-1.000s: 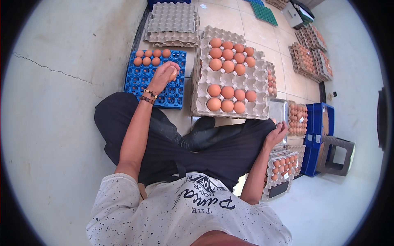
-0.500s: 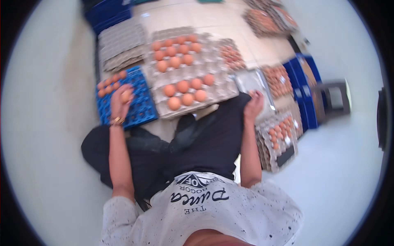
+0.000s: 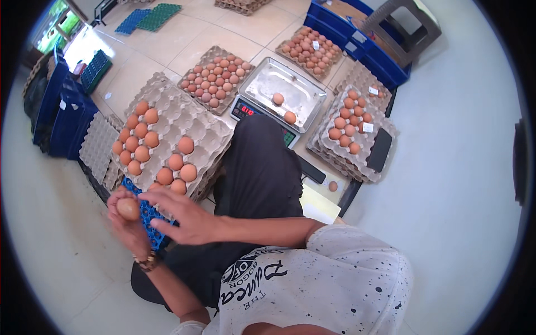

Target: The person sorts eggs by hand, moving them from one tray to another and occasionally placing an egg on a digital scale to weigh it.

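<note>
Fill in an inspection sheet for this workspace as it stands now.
Surface: pale tiled floor.
Job's things: held egg; grey tray stack, top partly filled; blue tray, partly hidden by the hands; scale bearing two eggs.
Clutter: loose egg; dark flat object on another tray stack.
Hands: left hand around the held egg; right hand open, fingers near it.
Cables: nothing seen.
Surroundings: blue crates, grey stool, pale wall.

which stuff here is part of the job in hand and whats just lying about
Seems in use:
left hand, holding an egg
right hand, open near it
blue tray, below the hands
grey tray, partly filled
scale, with two eggs on it

Probably just lying about:
green tray
grey stool
black slab
</note>
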Motion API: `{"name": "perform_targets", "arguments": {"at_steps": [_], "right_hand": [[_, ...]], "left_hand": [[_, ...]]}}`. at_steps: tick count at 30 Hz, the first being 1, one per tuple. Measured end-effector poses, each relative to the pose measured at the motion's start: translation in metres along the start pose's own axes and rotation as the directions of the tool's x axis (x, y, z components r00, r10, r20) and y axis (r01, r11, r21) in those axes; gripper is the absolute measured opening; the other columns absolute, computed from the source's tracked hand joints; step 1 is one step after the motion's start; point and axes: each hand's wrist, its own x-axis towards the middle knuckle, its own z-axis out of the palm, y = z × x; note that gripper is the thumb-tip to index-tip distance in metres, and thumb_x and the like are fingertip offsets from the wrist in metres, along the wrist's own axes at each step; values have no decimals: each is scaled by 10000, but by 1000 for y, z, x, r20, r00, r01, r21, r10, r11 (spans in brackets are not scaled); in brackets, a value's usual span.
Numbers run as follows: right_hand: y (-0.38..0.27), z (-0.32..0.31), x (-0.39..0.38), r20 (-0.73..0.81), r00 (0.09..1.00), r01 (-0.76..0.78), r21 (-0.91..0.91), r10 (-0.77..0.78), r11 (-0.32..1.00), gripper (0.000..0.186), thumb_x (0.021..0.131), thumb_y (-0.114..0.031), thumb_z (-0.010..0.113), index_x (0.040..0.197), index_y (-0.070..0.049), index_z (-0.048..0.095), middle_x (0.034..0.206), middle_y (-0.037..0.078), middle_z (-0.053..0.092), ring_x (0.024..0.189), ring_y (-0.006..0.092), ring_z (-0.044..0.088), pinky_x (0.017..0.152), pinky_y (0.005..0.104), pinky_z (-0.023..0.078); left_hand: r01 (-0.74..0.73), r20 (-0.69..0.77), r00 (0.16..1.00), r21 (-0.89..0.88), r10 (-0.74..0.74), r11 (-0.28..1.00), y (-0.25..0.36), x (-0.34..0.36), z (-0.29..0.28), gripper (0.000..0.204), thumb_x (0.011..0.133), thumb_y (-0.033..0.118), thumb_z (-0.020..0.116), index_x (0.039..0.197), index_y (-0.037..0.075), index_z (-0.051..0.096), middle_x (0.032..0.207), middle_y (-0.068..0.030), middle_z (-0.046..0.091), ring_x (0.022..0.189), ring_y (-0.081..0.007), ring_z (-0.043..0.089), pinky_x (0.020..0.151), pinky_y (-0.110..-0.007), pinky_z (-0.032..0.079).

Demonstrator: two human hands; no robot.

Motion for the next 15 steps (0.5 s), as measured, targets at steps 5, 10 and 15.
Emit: {"name": "perform_targets", "arguments": {"at_steps": [5, 10, 15], "right_hand": [[-6, -14, 8, 21, 939, -323, 389, 343, 862, 515, 914, -115, 635, 1378, -11, 440, 1199, 173, 576, 1005, 211, 624, 872, 327, 523], [52, -49, -3, -43, 940, -279, 478, 339, 833, 310, 969, -165, 608, 1212, 7, 522, 962, 67, 605, 835, 133, 619, 689, 286, 534], [48, -168, -4, -221, 797, -255, 721, 562, 644, 289, 999, -285, 479, 1031, -12, 568, 720, 45, 574, 574, 106, 551, 501, 239, 441]], "left_hand": [[-37, -138, 989, 98, 50, 994, -23, -12, 63, 628, 1010, 582, 317, 1277, 33, 461, 1294, -139, 453, 1217, -254, 460, 1079, -401, 343], [-110, 124, 990, 447, 60, 888, -27, -21, 114, 608, 1020, 459, 393, 1398, -17, 376, 1371, -171, 429, 1286, -293, 445, 1091, -419, 350], [-86, -114, 984, 369, 137, 926, -57, -22, -19, 525, 1050, 348, 394, 1320, -94, 480, 1370, -196, 508, 1321, -314, 462, 1073, -431, 402]]}}
